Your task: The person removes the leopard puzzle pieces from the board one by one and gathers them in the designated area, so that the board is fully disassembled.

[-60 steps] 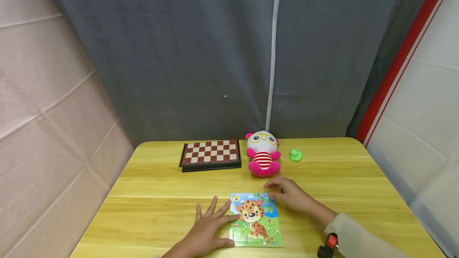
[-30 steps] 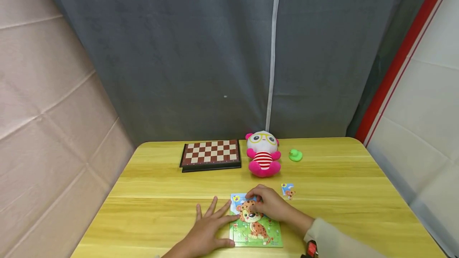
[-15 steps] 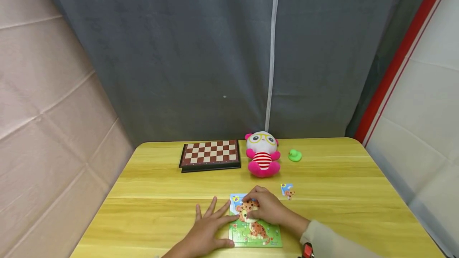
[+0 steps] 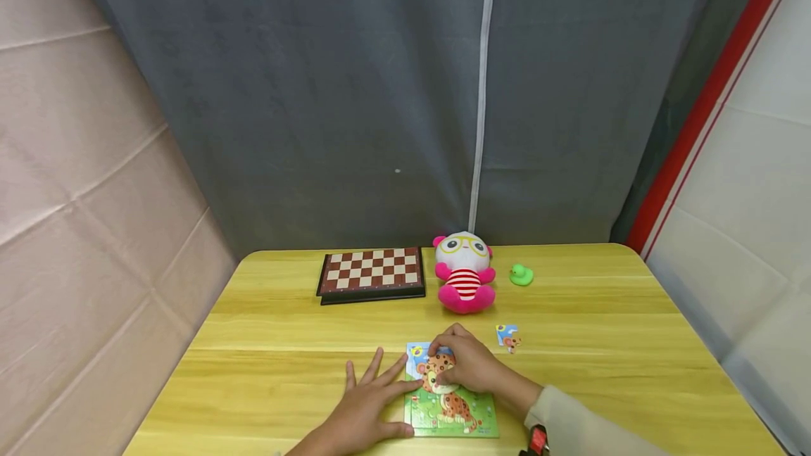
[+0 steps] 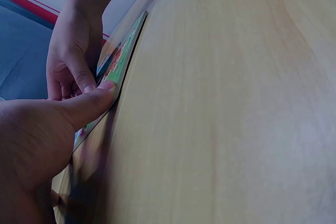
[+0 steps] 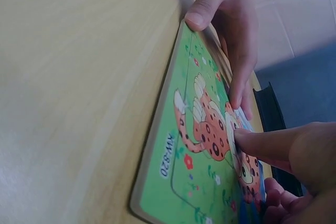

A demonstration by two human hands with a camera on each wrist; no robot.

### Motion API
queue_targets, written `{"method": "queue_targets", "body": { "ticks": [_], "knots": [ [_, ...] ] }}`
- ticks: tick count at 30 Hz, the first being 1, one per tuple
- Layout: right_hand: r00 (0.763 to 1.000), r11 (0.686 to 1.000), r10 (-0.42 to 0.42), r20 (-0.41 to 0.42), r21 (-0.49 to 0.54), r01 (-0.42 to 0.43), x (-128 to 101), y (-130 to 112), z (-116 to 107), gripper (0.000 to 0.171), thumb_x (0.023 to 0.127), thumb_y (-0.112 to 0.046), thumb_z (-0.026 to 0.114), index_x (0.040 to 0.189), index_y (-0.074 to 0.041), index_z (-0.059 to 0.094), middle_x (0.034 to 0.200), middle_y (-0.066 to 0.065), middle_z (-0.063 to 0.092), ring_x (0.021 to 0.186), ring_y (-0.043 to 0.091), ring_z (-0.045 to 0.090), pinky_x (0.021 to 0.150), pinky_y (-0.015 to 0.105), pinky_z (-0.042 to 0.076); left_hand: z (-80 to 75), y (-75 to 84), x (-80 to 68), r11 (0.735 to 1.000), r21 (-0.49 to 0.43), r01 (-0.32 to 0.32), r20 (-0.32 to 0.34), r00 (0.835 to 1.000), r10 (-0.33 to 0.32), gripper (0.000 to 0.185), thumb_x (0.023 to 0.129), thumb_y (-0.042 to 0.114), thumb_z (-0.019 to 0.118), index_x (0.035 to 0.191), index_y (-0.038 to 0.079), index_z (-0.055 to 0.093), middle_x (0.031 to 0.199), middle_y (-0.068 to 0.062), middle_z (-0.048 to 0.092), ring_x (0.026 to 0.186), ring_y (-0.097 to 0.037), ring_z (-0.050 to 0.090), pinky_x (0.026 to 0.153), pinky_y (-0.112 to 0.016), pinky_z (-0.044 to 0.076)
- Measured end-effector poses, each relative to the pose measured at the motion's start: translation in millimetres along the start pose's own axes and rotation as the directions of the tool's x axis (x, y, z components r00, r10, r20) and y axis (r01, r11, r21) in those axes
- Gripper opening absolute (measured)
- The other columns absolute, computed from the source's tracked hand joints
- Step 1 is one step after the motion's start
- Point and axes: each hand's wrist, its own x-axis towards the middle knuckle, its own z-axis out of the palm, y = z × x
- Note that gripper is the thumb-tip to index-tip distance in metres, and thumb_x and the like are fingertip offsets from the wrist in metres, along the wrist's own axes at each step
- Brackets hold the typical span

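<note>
Cardboard-thin green leopard jigsaw board [image 4: 451, 400]: light, stiff, slides easily | left hand [image 4: 367, 407] flat, fingers straight, bracing its edge | right hand [image 4: 472, 366] fingertips [image 6: 242, 138] curled, pinching a piece; grip piece edges

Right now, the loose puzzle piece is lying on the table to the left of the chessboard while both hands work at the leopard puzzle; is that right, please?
Not quite. The loose puzzle piece lies to the right of the leopard puzzle, well away from the chessboard, as the head view shows. The rest holds: the left hand rests at the puzzle's left edge and the right hand works on its upper part.
</note>
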Motion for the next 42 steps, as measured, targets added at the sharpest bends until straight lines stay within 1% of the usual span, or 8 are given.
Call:
{"method": "queue_targets", "body": {
  "ticks": [5,8,12,17,20,24,31,42],
  "knots": [
    [1.0,1.0,0.005,0.003,-0.009,-0.005,1,1,0,0.034,0.072,-0.019,0.086,0.1,-0.023,0.067,0.1,-0.003,0.051,0.095,0.017,0.052,0.086,0.039,0.046,-0.7,0.8,-0.4,1.0,0.003,-0.002,-0.003,1.0,0.002,0.07,0.079,0.07,0.057,0.142,0.046,0.044,0.161,0.001,0.023,0.145,-0.05,0.009,0.092,-0.087,-0.004],
    [1.0,1.0,0.011,0.008,0.0,-0.011,1,0,-2,0.035,0.072,-0.019,0.086,0.102,-0.022,0.066,0.101,-0.002,0.053,0.099,0.02,0.055,0.088,0.041,0.048,-0.6,1.0,-0.5,1.0,0.006,-0.003,-0.004,1.0,0.003,0.07,0.079,0.07,0.057,0.143,0.046,0.044,0.161,0.001,0.023,0.145,-0.05,0.009,0.092,-0.087,-0.004],
    [0.999,0.999,0.035,0.003,0.02,-0.035,1,0,-2,0.04,0.075,-0.019,0.084,0.111,-0.016,0.065,0.105,0.001,0.056,0.101,0.023,0.057,0.09,0.046,0.049,-0.7,0.9,-0.8,1.0,0.005,-0.002,-0.006,1.0,0.002,0.069,0.079,0.07,0.057,0.142,0.047,0.044,0.161,0.001,0.023,0.145,-0.05,0.008,0.092,-0.087,-0.005],
    [0.999,0.998,0.05,-0.001,0.034,-0.05,3,1,-2,0.039,0.079,-0.017,0.081,0.113,-0.012,0.063,0.106,0.001,0.056,0.096,0.019,0.056,0.086,0.041,0.049,-0.8,0.4,-0.7,1.0,0.006,-0.008,-0.012,1.0,0.008,0.068,0.079,0.07,0.058,0.142,0.047,0.044,0.161,0.0,0.024,0.145,-0.05,0.009,0.092,-0.087,-0.004],
    [0.999,0.998,0.052,-0.006,0.042,-0.052,3,3,-2,0.037,0.079,-0.016,0.081,0.111,-0.014,0.063,0.105,0.0,0.056,0.094,0.018,0.055,0.083,0.039,0.049,-1.1,0.3,-0.5,1.0,0.01,-0.01,-0.015,1.0,0.01,0.068,0.079,0.07,0.058,0.142,0.047,0.045,0.161,0.0,0.024,0.145,-0.05,0.009,0.091,-0.087,-0.003],
    [0.999,0.997,0.044,-0.015,0.059,-0.043,4,7,-1,0.035,0.078,-0.015,0.082,0.107,-0.018,0.063,0.103,-0.001,0.056,0.096,0.018,0.055,0.084,0.041,0.048,-0.8,0.7,-0.4,1.0,0.014,-0.005,-0.013,1.0,0.005,0.069,0.079,0.071,0.057,0.142,0.047,0.044,0.161,0.001,0.024,0.145,-0.05,0.009,0.092,-0.087,-0.003],
    [1.0,0.997,0.008,-0.028,0.079,-0.005,5,13,0,0.036,0.077,-0.012,0.082,0.106,-0.019,0.062,0.106,-0.001,0.065,0.101,0.023,0.06,0.086,0.047,0.049,0.9,0.0,-0.7,1.0,0.014,0.005,-0.013,1.0,-0.005,0.07,0.078,0.071,0.057,0.142,0.048,0.044,0.161,0.002,0.023,0.145,-0.049,0.009,0.093,-0.086,-0.005],
    [1.0,0.997,-0.002,-0.028,0.08,0.005,2,15,-1,0.032,0.081,-0.019,0.079,0.107,-0.023,0.06,0.094,-0.005,0.064,0.084,0.013,0.058,0.071,0.035,0.047,2.0,-0.2,-0.7,1.0,0.006,0.005,-0.013,1.0,-0.005,0.07,0.077,0.071,0.058,0.142,0.048,0.043,0.161,0.001,0.023,0.145,-0.05,0.008,0.092,-0.086,-0.006]
  ]
}}
